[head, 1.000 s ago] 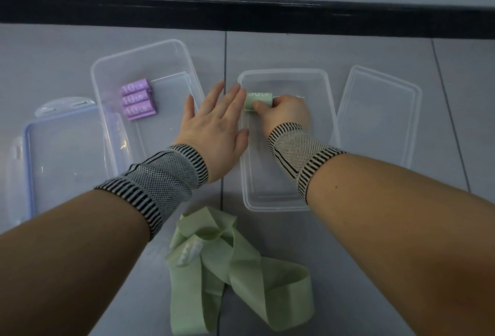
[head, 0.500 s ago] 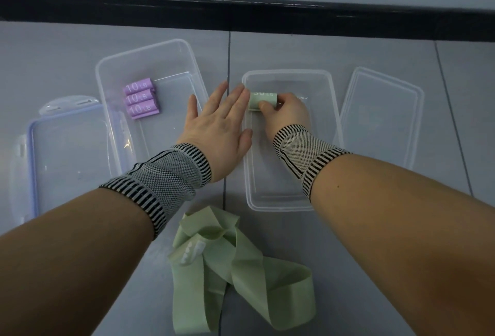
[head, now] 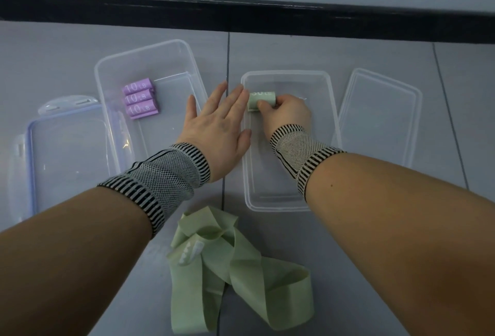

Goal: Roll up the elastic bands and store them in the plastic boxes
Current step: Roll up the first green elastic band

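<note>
Inside clear rectangular plastic box [head: 330, 110], right hand [head: 285, 114] around soft green roll [head: 261, 98]

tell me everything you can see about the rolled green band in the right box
The rolled pale green elastic band is a short, tight cylinder of matte, rubbery-looking strip, lying on its side with white print facing up, partly covered and hard to read. It sits at the far left corner inside the clear plastic box on the right. The right hand pinches it, thumb over its near side. The flat left hand has its fingertips at the roll's left end; contact is unclear.
</note>
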Available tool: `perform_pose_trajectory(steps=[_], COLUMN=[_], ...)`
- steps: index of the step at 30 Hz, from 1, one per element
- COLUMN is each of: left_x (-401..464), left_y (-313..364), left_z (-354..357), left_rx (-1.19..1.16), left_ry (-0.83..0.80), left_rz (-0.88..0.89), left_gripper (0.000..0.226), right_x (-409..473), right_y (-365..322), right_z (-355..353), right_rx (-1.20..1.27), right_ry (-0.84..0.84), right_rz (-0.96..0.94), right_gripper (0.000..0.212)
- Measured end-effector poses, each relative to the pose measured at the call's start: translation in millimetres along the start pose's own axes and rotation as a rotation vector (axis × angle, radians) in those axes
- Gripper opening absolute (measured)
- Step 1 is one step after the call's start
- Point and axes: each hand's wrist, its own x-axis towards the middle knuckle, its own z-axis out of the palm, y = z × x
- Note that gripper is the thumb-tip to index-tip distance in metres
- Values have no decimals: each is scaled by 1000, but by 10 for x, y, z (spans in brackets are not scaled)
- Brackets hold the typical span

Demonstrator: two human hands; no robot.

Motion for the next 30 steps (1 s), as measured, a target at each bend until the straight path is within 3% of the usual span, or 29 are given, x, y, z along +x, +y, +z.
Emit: perform_pose_trajectory(steps=[9,14,22,27,30], left_x=[4,7,-2,1,-62], left_y=[8,5,6,-5,9], left_z=[0,12,11,-5,-50], left_rx=[-4,9,24,43,31], left_ry=[5,5,15,-4,-14], left_rz=[-12,2,2,2,-16], left_gripper=[66,67,66,66,66], right_x=[19,-47,-33,-159,-309], right_y=[-60,44,58,98,83], right_z=[8,57,-13,-167,-298], right_rx=[-31,8,95,141,157], right_ry=[-25,-23,-61,-90,-99], right_rz=[61,-29,0,-31,-67], right_gripper=[31,35,47,72,72])
